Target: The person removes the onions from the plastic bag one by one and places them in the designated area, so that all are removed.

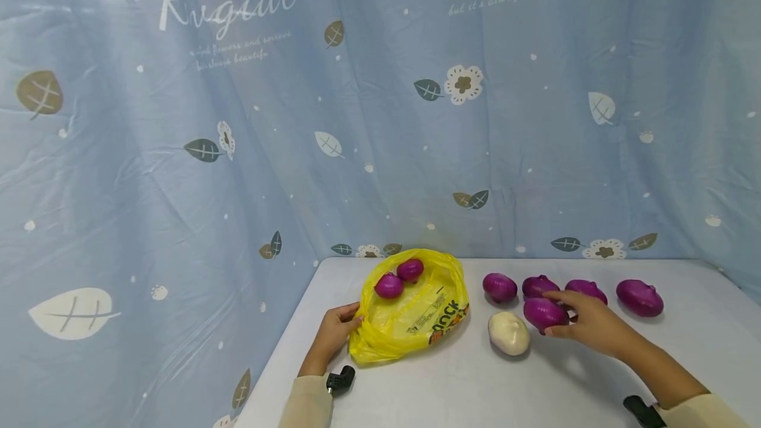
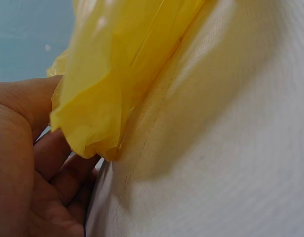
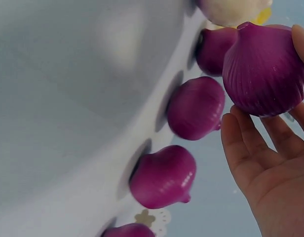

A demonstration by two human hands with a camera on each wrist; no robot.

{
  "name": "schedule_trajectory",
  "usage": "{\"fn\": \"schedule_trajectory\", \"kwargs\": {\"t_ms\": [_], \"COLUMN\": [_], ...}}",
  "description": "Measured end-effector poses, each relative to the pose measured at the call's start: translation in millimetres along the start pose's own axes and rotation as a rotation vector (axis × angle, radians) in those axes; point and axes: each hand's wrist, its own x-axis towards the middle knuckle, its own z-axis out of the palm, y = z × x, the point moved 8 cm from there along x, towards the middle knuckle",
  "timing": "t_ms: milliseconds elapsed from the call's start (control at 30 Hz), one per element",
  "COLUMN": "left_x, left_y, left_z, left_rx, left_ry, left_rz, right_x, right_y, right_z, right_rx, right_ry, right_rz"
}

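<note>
Pale sleeves (image 1: 306,403) on my forearms, nearest the camera, bottom of the head view. Blue curtain (image 1: 380,150) behind everything, printed with leaves, flowers, white lettering. White surface (image 1: 428,392) below it carries all the items. Yellow plastic bag (image 1: 380,343) lies left of centre on it, mouth facing up toward the camera, dark print showing inside. My left hand (image 1: 336,334) pinches the bag's left rim. My right hand (image 1: 594,324) pinches the held purple onion (image 1: 543,315) between thumb and fingers, raised off the surface, right of the bag. Four loose purple onions (image 1: 639,298) sit in a rough row behind it. White bulb (image 1: 508,333) rests just left of the held one. Two bagged purple onions (image 1: 389,286) lie side by side inside the bag. Small black wrist devices (image 1: 341,380) at both cuffs.
</note>
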Motion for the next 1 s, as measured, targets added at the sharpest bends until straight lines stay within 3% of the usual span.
{"fn": "schedule_trajectory", "kwargs": {"t_ms": [467,633,1000], "left_x": [0.7,-0.2,-0.8], "left_y": [0.6,1.4,-0.6], "left_z": [-0.7,-1.3,0.6], "left_rx": [0.027,0.02,0.007], "left_ry": [0.011,0.014,0.009], "left_rz": [0.009,-0.002,-0.015], "right_x": [-7.8,-8.4,-9.1], "right_y": [22.9,30.2,40.7], "right_z": [5.5,8.9,13.5], "right_rx": [0.011,0.024,-0.034], "right_ry": [-0.031,-0.051,-0.086], "right_rz": [0.026,0.07,0.127]}}
